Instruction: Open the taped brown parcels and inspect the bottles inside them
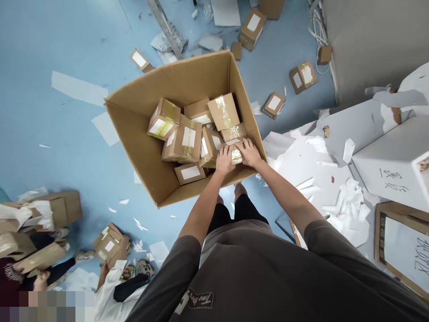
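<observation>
A large open cardboard box holds several smaller taped brown boxes, among them a square one and one with two white labels. Near the big box's front right corner, my left hand and my right hand grip a small taped box from its two sides. Clear shiny tape covers the part that shows between my fingers. A flat labelled box lies to the left of my left hand, by the front wall.
Small boxes and paper scraps lie on the blue floor. White torn paper and large white boxes stand at the right. Two other people with boxes are at the lower left. A metal pole is beyond the big box.
</observation>
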The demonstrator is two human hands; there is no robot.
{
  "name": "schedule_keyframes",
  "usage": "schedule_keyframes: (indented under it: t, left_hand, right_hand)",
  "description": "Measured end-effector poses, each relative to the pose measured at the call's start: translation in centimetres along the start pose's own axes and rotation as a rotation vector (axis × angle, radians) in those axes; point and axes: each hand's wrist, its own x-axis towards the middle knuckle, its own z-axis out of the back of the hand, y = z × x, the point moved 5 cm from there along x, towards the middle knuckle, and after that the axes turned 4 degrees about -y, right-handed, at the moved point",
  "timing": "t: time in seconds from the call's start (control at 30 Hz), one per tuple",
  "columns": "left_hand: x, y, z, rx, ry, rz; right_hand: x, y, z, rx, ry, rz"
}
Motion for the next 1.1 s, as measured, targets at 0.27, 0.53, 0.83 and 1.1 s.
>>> schedule_keyframes:
  t: [0.27,0.53,0.83,1.1]
  left_hand:
    - [-4.4,-1.0,9.8,0.058,-0.058,-0.209]
    - [-9.2,-6.6,20.1,0.101,-0.136,-0.501]
    - [-13.1,-20.0,19.1,0.162,-0.08,-0.898]
    - [-16.1,-33.0,6.7,0.114,0.135,-1.137]
  right_hand:
    - [-3.8,6.9,6.2,-0.036,-0.124,0.033]
    - [-12.8,13.3,14.1,-0.022,-0.46,-0.104]
    - [-29.5,11.6,16.0,-0.02,-0.748,-0.426]
    - [-44.7,3.9,10.0,0.049,-0.833,-0.724]
